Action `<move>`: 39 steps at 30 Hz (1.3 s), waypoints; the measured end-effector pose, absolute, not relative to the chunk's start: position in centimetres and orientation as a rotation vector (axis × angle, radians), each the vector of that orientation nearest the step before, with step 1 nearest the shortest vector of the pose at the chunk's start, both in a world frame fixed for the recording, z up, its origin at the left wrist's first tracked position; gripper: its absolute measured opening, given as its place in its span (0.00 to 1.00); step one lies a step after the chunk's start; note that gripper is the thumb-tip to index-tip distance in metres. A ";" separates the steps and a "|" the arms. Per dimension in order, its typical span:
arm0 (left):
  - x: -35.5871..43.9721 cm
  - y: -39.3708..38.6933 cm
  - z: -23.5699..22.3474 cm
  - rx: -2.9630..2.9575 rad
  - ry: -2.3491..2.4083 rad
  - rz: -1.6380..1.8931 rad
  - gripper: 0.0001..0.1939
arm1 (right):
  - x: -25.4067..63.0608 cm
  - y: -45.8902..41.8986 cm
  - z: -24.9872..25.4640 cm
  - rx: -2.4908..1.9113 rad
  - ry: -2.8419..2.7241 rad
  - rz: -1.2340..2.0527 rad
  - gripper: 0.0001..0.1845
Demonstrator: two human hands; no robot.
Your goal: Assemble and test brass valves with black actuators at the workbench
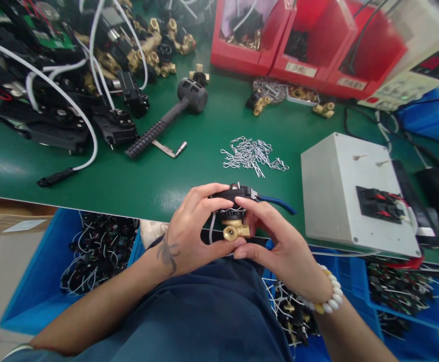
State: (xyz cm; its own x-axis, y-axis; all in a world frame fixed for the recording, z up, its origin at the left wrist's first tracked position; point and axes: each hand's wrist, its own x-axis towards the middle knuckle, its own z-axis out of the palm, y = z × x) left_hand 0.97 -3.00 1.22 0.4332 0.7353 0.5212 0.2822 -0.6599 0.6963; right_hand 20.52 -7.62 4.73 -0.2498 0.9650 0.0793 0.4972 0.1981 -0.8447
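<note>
Close to my body, at the table's front edge, I hold a brass valve [233,229] with a black plastic housing [236,193] on top. My left hand [192,221] is closed round its left side, fingers on the housing and thumb under the brass fitting. On the other side, my right hand [277,236] grips it the same way, its thumb tip by my left thumb. A grey cable [212,229] hangs at the housing's left. Behind the right fingers lies a tool with a blue handle [279,202], its head partly hidden. Beyond the hands is a pile of wire clips [251,155].
A black mallet [170,115] and a small socket tool [174,150] lie left of the clips. Black housings [53,120] and brass valves [151,50] crowd the far left. Red bins [249,60] line the back. A grey box [328,191] stands right; blue crates [34,281] sit below.
</note>
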 end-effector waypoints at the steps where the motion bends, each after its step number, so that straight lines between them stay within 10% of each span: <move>1: 1.0 -3.0 1.1 2.163 0.840 1.167 0.23 | 20.4 -7.7 4.4 -1.360 -1.789 1.005 0.33; 27: 0.7 -2.9 1.2 1.940 0.863 1.138 0.20 | 19.4 -7.1 3.5 -1.155 -1.477 1.289 0.25; 39: 1.8 -2.7 0.3 1.863 0.800 1.242 0.25 | 23.2 -7.3 2.9 -2.107 -2.334 -0.168 0.32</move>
